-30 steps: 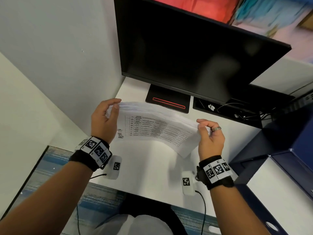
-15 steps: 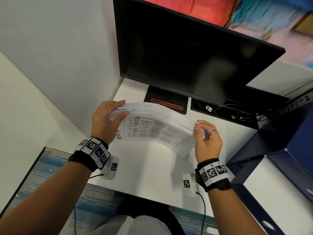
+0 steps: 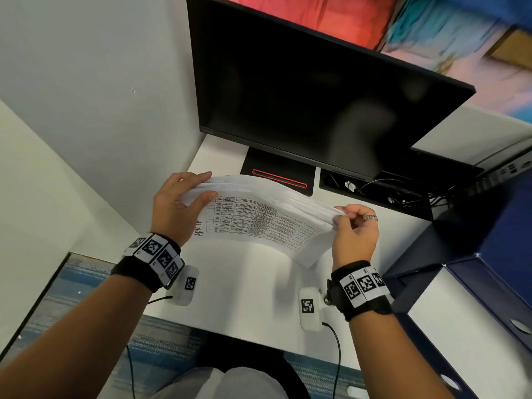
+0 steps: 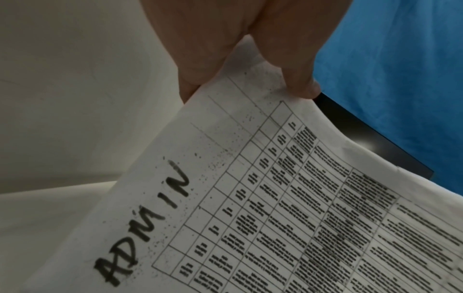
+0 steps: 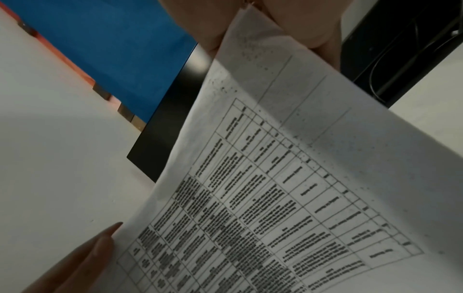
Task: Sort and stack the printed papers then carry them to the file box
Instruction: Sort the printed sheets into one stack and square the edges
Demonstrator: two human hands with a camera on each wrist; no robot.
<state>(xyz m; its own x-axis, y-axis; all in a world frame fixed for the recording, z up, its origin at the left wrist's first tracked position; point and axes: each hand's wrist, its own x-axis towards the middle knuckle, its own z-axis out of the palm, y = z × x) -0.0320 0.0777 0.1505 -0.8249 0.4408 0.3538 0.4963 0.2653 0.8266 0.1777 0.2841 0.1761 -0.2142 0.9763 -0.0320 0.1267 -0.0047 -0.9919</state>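
Note:
A stack of printed papers (image 3: 259,214) hangs bowed above the white desk (image 3: 244,289), held at both short ends. The front sheet (image 4: 275,208) carries a printed table and the handwritten word ADMIN. My left hand (image 3: 184,194) pinches the left end, thumb on the front sheet and fingers over the top edge. My right hand (image 3: 349,223) pinches the right end (image 5: 275,59) between thumb and curled fingers; a ring sits on one finger. The sheets' top edges are fanned and uneven.
A black monitor (image 3: 316,93) on its stand (image 3: 279,177) rises just behind the papers. A cable tray (image 3: 374,191) lies to its right. A dark blue cabinet or box (image 3: 475,269) stands at the right of the desk. A white wall (image 3: 86,96) closes the left side.
The stack has shifted a little away from me and toward the monitor. My right hand's fingers have curled tighter on the right end.

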